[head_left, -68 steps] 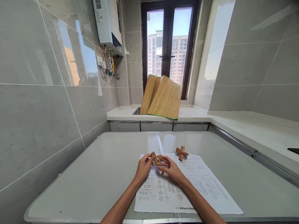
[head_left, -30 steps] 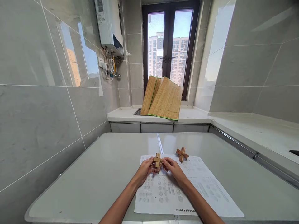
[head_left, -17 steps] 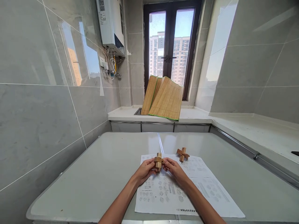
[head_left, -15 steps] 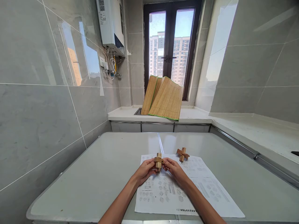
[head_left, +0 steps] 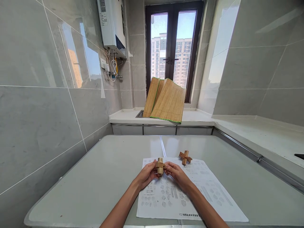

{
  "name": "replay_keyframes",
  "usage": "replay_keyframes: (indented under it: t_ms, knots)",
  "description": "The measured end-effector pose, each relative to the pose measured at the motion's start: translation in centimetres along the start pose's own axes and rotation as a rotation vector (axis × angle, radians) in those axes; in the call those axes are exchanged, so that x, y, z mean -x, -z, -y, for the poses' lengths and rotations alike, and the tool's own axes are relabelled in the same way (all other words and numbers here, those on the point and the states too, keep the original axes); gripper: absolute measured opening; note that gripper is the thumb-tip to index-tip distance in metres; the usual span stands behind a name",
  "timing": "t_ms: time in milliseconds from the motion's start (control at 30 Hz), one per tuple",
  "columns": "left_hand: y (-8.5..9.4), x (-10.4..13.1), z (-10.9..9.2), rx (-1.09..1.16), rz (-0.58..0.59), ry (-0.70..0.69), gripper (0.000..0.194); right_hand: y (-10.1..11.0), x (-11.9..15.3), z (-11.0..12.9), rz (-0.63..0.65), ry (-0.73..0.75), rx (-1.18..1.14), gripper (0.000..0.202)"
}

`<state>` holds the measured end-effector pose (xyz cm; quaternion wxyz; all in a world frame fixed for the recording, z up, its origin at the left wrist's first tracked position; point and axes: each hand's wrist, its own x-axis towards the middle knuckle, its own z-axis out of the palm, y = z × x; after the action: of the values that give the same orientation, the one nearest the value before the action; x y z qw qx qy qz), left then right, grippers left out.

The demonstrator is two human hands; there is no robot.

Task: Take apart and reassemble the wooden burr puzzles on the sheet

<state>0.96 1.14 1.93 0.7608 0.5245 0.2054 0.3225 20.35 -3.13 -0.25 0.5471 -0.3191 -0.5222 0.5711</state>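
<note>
A light wooden interlocking puzzle (head_left: 160, 167) is held above the printed paper sheet (head_left: 166, 211). My left hand (head_left: 146, 174) grips its left side, with thumb and fingers closed on it. On the other side, my right hand (head_left: 175, 171) pinches the puzzle's right end between thumb and fingertips. A darker wooden cross-shaped puzzle (head_left: 185, 157) rests at the sheet's top edge, beyond my right hand, touched by neither hand.
The sheet lies on a pale table (head_left: 90, 190) with a seam down its middle. Behind are a white counter (head_left: 201, 118), a bamboo mat (head_left: 168, 101) leaning near the window (head_left: 174, 47), and a wall-mounted heater (head_left: 111, 27).
The held puzzle has tilted slightly and shifted a little to the left between my fingers. Both hands keep their hold. The camera view has moved very slightly.
</note>
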Motion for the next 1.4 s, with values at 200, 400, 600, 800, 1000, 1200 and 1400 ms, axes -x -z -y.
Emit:
replay_keyframes:
  t_ms: [200, 400, 600, 800, 1000, 1200, 1400]
  knots:
    - [0.0, 0.1, 0.1, -0.002, -0.021, 0.033, 0.051, 0.2, 0.0, -0.3, 0.015, 0.01, 0.03, 0.034]
    - [0.2, 0.4, -0.1, -0.026, 0.002, 0.017, 0.044, -0.1, 0.1, 0.3, 0.023, 0.031, 0.066, 0.038]
    - [0.5, 0.4, -0.3, -0.064, 0.004, -0.007, 0.041, -0.1, 0.1, 0.4, 0.077, 0.029, 0.099, 0.038]
    - [0.9, 0.3, -0.2, -0.073, 0.002, 0.0, 0.041, -0.1, 0.2, 0.5, 0.093, 0.027, 0.114, 0.037]
    - [1.3, -0.1, -0.2, -0.123, -0.114, 0.009, 0.038, -0.3, 0.4, 0.7, 0.025, 0.035, 0.145, 0.04]
    - [1.1, -0.3, -0.1, -0.261, -0.281, -0.094, 0.038, -0.3, 0.2, 0.3, -0.08, 0.07, 0.227, 0.044]
    - [0.7, -0.7, 0.4, -0.405, -0.493, -0.236, 0.041, -0.5, 0.0, -0.8, -0.186, 0.203, 0.454, 0.036]
